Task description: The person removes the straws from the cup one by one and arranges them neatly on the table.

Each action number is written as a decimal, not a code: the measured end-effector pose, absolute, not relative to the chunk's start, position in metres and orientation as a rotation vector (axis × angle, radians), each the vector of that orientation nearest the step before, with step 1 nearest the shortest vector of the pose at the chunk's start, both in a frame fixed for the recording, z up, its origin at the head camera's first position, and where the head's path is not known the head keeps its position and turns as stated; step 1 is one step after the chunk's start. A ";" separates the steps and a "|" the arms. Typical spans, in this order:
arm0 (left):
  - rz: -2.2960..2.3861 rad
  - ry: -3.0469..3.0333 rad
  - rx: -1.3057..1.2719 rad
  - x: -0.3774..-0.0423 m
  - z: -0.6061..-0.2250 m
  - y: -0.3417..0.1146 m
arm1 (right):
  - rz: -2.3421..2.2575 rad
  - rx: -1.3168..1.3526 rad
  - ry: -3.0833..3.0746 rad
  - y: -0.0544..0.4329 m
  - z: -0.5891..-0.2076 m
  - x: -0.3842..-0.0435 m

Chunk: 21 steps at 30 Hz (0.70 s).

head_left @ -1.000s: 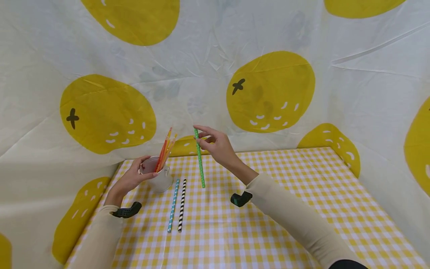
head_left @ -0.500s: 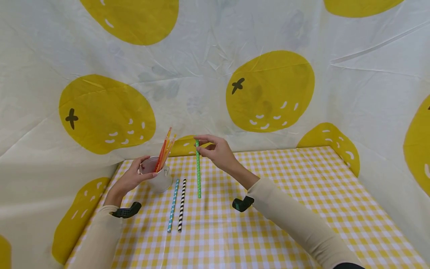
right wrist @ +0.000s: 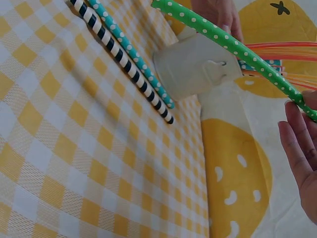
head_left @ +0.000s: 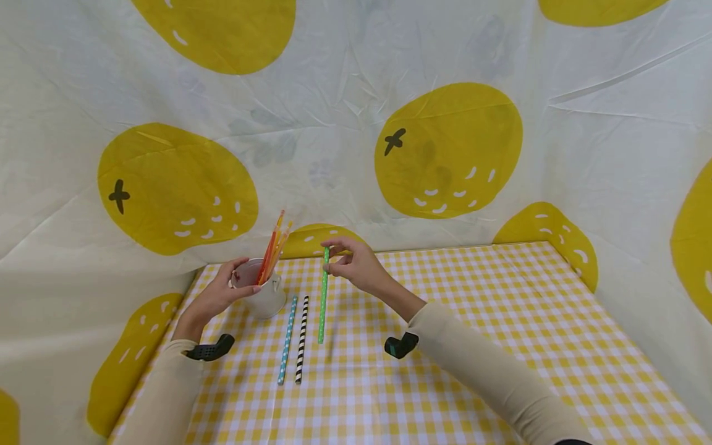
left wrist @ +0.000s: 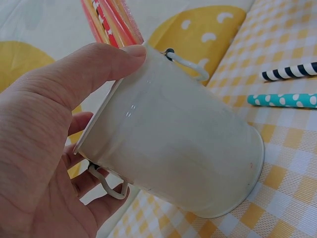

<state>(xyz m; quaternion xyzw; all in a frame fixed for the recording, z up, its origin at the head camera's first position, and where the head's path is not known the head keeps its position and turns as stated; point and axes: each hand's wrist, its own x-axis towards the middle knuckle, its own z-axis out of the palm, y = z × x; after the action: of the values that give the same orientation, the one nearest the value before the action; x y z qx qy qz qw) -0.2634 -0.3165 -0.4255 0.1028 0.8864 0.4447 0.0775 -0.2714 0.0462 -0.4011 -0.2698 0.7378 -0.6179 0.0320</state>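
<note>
Head view: two straws [head_left: 287, 340] are laid on the table [head_left: 456, 290]; a green straw [head_left: 322, 309], pinched above by the right grip [head_left: 358, 266], seems unplaced; red straws [head_left: 269, 254] remain in the bucket [head_left: 266, 304] held by the left grip [head_left: 216, 295].

tablecloth [head_left: 473, 284] passable at right; left — bucket [head_left: 267, 303], lying straws [head_left: 302, 340] obstruct

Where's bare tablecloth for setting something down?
Gingham tablecloth: bare from right sleeve to right edge, and nearer the person than the black-striped straw. Crowded: left side, around white bucket, left hand and teal dotted straw.
</note>
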 end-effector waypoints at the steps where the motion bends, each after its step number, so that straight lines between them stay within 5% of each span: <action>1: 1.329 2.658 0.310 -0.264 -0.426 -0.317 | -1.892 -0.825 2.267 0.046 -0.403 -0.272; 21: 1.316 2.670 0.316 -0.264 -0.427 -0.317 | -1.723 -0.701 2.214 0.027 -0.446 -0.277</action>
<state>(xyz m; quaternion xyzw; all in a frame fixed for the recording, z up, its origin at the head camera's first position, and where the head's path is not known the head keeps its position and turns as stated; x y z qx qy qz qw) -0.2636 -0.3174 -0.4269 0.1053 0.8895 0.4384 0.0740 -0.2770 0.0275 -0.4456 -0.2406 0.7597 -0.5912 0.1246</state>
